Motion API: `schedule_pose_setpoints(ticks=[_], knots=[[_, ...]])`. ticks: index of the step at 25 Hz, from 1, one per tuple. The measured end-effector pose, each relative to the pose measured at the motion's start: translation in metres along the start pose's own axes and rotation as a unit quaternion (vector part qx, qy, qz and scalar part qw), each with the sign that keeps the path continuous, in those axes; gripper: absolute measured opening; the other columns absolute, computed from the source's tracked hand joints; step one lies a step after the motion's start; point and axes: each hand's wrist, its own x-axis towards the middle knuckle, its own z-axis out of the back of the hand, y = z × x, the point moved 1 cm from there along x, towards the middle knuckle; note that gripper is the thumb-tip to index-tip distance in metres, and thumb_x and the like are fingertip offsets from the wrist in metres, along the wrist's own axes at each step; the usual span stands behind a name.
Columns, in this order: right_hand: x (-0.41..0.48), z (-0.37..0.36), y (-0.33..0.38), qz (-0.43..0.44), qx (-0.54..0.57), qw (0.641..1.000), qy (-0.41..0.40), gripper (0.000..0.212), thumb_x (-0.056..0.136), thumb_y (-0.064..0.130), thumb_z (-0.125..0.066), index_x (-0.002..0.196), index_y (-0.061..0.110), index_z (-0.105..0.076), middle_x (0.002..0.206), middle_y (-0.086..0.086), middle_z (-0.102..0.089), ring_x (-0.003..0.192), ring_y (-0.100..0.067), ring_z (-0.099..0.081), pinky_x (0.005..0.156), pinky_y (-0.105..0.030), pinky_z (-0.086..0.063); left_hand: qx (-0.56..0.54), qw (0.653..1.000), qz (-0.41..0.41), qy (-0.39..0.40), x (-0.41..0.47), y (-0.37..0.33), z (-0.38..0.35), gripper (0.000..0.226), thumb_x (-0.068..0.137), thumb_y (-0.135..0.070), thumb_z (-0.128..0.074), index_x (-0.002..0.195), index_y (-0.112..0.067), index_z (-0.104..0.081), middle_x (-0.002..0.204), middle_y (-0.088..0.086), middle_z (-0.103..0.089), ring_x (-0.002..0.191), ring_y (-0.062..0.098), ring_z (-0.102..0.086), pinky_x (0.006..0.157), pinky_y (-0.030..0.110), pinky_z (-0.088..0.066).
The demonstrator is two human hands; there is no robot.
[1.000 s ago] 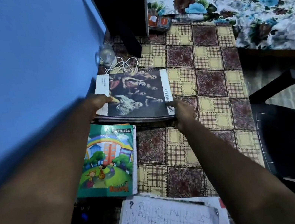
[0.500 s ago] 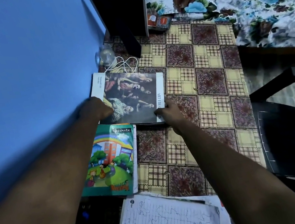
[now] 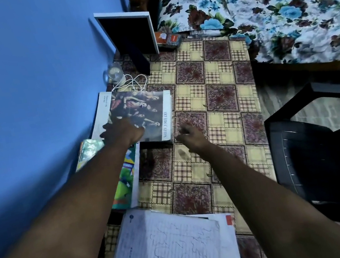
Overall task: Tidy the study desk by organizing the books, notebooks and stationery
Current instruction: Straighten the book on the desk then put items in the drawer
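Under the left hand (image 3: 123, 131), fingers extended and pressing, lies the art book (image 3: 147, 107). The right hand (image 3: 188, 133), relaxed and empty, hovers just beside its near corner. One-handed pushing could snag the white cable (image 3: 134, 82) beyond.

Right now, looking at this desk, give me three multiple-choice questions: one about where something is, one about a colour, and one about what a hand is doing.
1. Where does the art book lie?
A) in a drawer
B) on the desk by the wall
C) on a shelf

2. What colour is the chair?
A) white
B) red
C) black

3. What is the right hand doing?
A) holding nothing, beside the book
B) gripping the book
C) holding a pen

Answers: B, the book lies flat on the desk next to the blue wall; C, the seat beside the desk is black; A, its fingers are loose and there is nothing in them.
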Motion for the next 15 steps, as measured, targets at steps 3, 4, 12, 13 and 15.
schedule_pose_setpoints(ticks=[3, 4, 12, 13, 15], knots=[[-0.027, 0.026, -0.021, -0.015, 0.008, 0.999, -0.039, 0.046, 0.095, 0.005, -0.053, 0.140, 0.000, -0.042, 0.081, -0.009, -0.055, 0.062, -0.016, -0.046, 0.043, -0.017, -0.034, -0.039, 0.995, -0.077, -0.050, -0.051, -0.026, -0.025, 0.063, 0.083, -0.049, -0.062, 0.135, -0.016, -0.047, 0.148, 0.013, -0.034, 0.132, 0.040, -0.036, 0.106, 0.048, -0.038], [-0.036, 0.034, -0.028, -0.019, 0.013, 0.998, -0.052, 0.042, 0.096, 0.005, -0.052, 0.137, -0.001, -0.044, 0.085, -0.015, -0.059, 0.064, -0.021, -0.050, 0.044, -0.021, -0.034, -0.056, 0.992, -0.098, -0.064, -0.067, -0.034, -0.035, 0.056, 0.082, -0.045, -0.065, 0.129, -0.016, -0.053, 0.143, 0.012, -0.040, 0.127, 0.038, -0.041, 0.101, 0.046, -0.043], [-0.123, 0.108, -0.099, -0.012, 0.014, 0.995, -0.094, 0.016, 0.093, 0.000, -0.054, 0.108, 0.004, -0.056, 0.088, -0.010, -0.057, 0.067, -0.022, -0.058, 0.048, -0.024, -0.042, -0.171, 0.968, -0.183, -0.030, -0.203, -0.106, -0.100, 0.031, 0.083, -0.027, -0.068, 0.111, -0.016, -0.062, 0.121, 0.009, -0.056, 0.106, 0.029, -0.056, 0.087, 0.037, -0.050], [-0.135, 0.115, -0.106, -0.010, 0.000, 0.996, -0.093, 0.016, 0.093, 0.003, -0.054, 0.108, 0.007, -0.057, 0.091, -0.010, -0.058, 0.073, -0.024, -0.057, 0.050, -0.026, -0.041, -0.188, 0.963, -0.195, -0.005, -0.216, -0.113, -0.104, 0.028, 0.083, -0.025, -0.068, 0.109, -0.015, -0.063, 0.117, 0.010, -0.058, 0.101, 0.029, -0.059, 0.083, 0.037, -0.050], [-0.164, 0.131, -0.124, -0.018, -0.015, 0.996, -0.087, 0.012, 0.093, 0.007, -0.055, 0.104, 0.011, -0.056, 0.084, -0.008, -0.058, 0.072, -0.025, -0.056, 0.049, -0.026, -0.037, -0.228, 0.950, -0.209, 0.045, -0.242, -0.126, -0.114, 0.018, 0.084, -0.021, -0.066, 0.101, -0.014, -0.062, 0.105, 0.010, -0.063, 0.091, 0.030, -0.063, 0.076, 0.037, -0.050]])
